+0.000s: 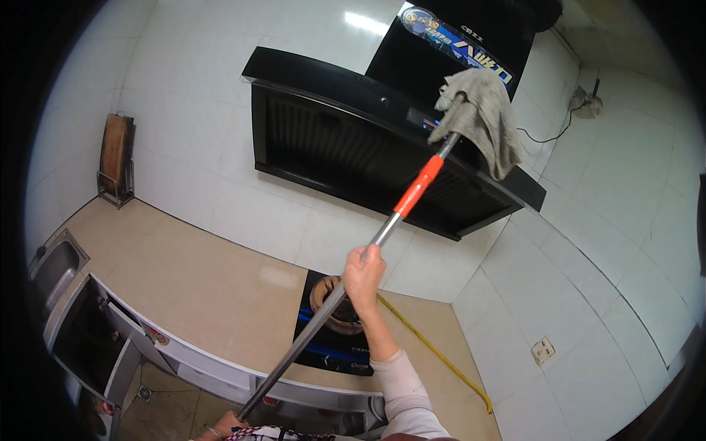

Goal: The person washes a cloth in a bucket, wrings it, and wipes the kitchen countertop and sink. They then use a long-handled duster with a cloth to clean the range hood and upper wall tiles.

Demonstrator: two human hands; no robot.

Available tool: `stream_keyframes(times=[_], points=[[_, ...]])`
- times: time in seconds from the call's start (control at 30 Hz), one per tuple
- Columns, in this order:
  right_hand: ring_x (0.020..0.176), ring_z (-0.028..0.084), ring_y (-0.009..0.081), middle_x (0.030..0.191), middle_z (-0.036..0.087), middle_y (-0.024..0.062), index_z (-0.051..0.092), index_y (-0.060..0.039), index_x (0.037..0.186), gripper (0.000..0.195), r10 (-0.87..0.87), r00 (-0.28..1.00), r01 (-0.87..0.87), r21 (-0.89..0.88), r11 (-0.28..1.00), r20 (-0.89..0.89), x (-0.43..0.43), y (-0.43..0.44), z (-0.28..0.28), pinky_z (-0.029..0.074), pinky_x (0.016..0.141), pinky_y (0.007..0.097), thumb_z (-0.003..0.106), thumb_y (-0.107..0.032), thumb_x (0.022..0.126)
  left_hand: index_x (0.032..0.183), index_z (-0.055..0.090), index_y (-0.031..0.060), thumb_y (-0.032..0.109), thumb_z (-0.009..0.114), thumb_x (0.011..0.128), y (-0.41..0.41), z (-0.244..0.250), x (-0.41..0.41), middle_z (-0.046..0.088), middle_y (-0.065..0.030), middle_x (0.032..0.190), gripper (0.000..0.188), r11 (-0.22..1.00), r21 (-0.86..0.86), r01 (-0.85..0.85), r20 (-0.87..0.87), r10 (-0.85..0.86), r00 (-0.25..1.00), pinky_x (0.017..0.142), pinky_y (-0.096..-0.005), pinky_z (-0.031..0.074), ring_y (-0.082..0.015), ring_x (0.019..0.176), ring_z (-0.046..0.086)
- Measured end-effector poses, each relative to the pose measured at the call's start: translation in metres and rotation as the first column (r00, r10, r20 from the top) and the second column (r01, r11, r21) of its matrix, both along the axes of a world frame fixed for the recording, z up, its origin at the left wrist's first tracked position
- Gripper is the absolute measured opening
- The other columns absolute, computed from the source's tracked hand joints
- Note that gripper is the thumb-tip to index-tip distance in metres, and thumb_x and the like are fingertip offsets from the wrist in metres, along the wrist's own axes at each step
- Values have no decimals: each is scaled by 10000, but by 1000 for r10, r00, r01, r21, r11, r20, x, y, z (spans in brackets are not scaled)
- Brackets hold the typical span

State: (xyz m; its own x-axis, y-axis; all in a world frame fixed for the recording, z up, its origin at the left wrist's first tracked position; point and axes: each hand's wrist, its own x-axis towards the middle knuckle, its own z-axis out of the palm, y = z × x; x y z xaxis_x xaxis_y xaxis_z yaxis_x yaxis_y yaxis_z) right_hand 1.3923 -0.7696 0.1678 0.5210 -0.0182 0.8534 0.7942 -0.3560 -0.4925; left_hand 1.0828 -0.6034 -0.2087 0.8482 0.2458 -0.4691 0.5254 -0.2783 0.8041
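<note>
A long metal pole (300, 343) with an orange sleeve runs up from the lower edge to the range hood. My right hand (364, 275) grips it around the middle, above the gas stove (331, 353). Near its low end my left hand (229, 424) is closed around the pole, partly cut off by the picture's lower edge. A grey cloth (485, 118) drapes over the pole's top and lies against the front of the black range hood (325, 132), near its lit control panel. What holds the cloth to the pole is hidden.
A yellow hose (436, 347) crosses the counter (220, 275) right of the stove. At far left are a steel sink (58, 270) and a wooden board (116, 154) in a metal rack. Below the sink a cabinet door (122, 369) stands ajar. A socket (543, 350) sits on the right wall.
</note>
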Motion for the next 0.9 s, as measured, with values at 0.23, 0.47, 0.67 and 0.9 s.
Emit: stream_keyframes(times=[0.23,0.47,0.67,0.9], points=[[511,566,324,584,534,226,477,42,733,104,183,983,-184,-89,979,-13,-36,77,13,438,491,404,527,-47,754,665,519,-31,274,679,666,30,-24,-42,535,-93,563,345,990,50,-131,-55,134,989,515,-347,428,-180,529,520],[465,517,283,550,480,174,394,34,691,121,403,910,-400,47,915,-101,-48,125,46,407,441,377,492,12,759,692,522,-43,299,689,652,48,-1,-52,545,-107,580,382,976,120,-182,-61,190,980,539,-355,441,-191,552,533],[388,533,153,534,513,71,418,6,755,132,387,909,-360,178,916,-154,-25,88,82,443,364,294,499,-63,833,715,525,-52,320,698,640,41,46,-19,553,-120,594,417,976,162,-144,7,145,989,560,-362,452,-201,572,543],[392,518,145,537,495,63,427,2,781,94,225,956,-169,271,948,-190,6,-20,97,433,366,280,497,-53,812,545,540,-14,301,640,679,-2,54,35,541,-95,497,357,989,133,63,98,-76,992,492,-362,427,-166,486,527]])
